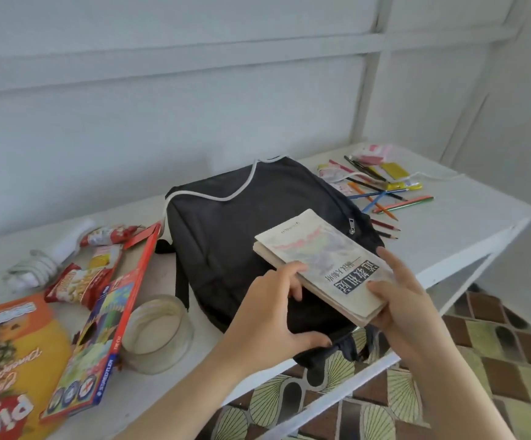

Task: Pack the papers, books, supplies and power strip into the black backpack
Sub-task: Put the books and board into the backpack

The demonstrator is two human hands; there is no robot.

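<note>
Book: worn paperback, held over the black backpack lying flat on the table; right hand clasps its near corner; left hand steadies the left edge; likely light, bendable; best gripped along the spine.

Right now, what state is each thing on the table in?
Backpack: lying flat, white cord draped over its top.
Book: closed, held over the backpack by both hands.
Left hand: fingers on the book's near edge.
Right hand: gripping the book's corner.
Glass jar: no lid, looks empty.
Pencil box: flap open.
Pencils: loose, scattered.
</note>
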